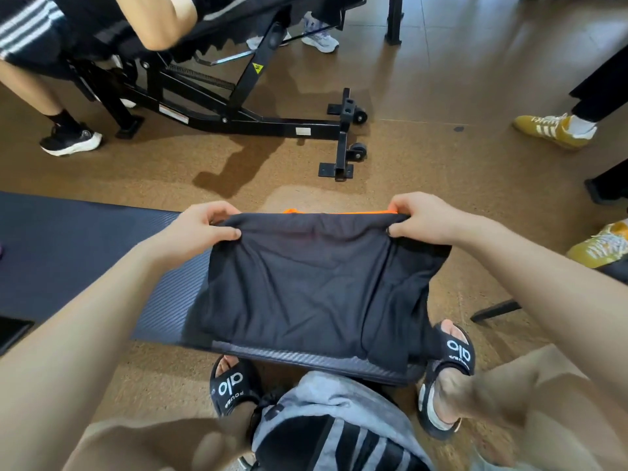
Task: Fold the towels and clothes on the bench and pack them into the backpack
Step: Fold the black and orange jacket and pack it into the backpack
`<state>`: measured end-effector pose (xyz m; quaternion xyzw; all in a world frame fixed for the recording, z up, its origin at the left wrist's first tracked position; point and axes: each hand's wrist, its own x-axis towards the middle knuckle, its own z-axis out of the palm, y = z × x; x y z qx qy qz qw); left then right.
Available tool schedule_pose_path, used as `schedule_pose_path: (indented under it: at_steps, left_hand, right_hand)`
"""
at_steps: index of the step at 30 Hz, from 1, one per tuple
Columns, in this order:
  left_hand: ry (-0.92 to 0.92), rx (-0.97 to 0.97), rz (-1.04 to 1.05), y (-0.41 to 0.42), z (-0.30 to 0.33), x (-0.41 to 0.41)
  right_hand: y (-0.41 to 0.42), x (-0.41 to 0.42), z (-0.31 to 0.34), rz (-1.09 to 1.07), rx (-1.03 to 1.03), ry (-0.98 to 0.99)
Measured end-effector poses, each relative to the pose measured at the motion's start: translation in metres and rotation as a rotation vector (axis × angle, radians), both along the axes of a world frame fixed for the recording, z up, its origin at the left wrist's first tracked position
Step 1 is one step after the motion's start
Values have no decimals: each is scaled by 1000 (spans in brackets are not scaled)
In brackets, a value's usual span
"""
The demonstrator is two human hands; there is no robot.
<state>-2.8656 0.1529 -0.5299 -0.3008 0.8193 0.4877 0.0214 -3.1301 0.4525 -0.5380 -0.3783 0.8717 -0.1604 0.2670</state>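
A black garment [306, 287] with an orange inner edge [339, 211] lies spread over the end of the dark padded bench [85, 253]. My left hand [200, 226] pinches its far left corner and my right hand [421, 217] pinches its far right corner, both lifting the far edge slightly. The garment's near edge hangs over the bench end. A grey and black backpack [339, 426] stands on the floor between my feet, just below the bench end; I cannot tell whether it is unzipped.
A black adjustable weight bench frame [272, 120] stands on the cork floor beyond, with a person sitting on it at top left. Other people's feet in yellow sneakers [554, 129] are at the right. My feet wear black slides [231, 385].
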Motion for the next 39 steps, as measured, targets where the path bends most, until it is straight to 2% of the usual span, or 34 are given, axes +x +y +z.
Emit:
schedule_pose_path:
  at_steps: [5, 8, 11, 14, 16, 18, 20, 23, 26, 28, 31, 33, 36, 38, 39]
  left_hand:
    - [-84, -49, 131, -8, -58, -23]
    - [-94, -102, 153, -13, -70, -20]
    - [-20, -72, 187, -16, -68, -16]
    - [51, -123, 272, -12, -70, -15]
    - [-6, -191, 285, -5, -75, -15]
    - [-91, -237, 291, 4, -77, -16]
    - [-60, -241, 324, 15, -73, -13]
    - [-13, -250, 330, 37, -68, 6]
    - [-108, -243, 332, 59, -70, 38]
    - [-142, -271, 317, 73, -73, 55]
    - [-183, -384, 277, 86, -76, 69]
    - [-184, -408, 300, 87, -75, 71]
    - [-206, -355, 367, 80, -74, 74]
    - [-254, -333, 382, 76, -76, 77]
    - [-290, -323, 383, 75, -76, 79]
  right_hand:
    - [-4, -14, -56, -35, 147, 27]
    - [7, -16, -65, -84, 91, 11]
    - [9, -20, -56, -151, -48, 25]
    - [1, -19, -49, -189, -140, 99]
    - [-3, -9, -49, -145, 5, 164]
    - [-1, 11, -48, -81, 146, 334]
    - [8, 43, -43, -41, 45, 433]
    - [38, 97, -32, -136, -145, 298]
    - [72, 141, -25, -327, -99, 166]
    - [82, 166, -26, -343, -16, 192]
    - [81, 191, -31, -309, 63, 366]
    - [81, 197, -32, -359, 45, 412]
    - [91, 205, -36, -489, -120, 479]
    - [98, 213, -40, -557, -223, 420]
    - [100, 216, -42, -597, -243, 286]
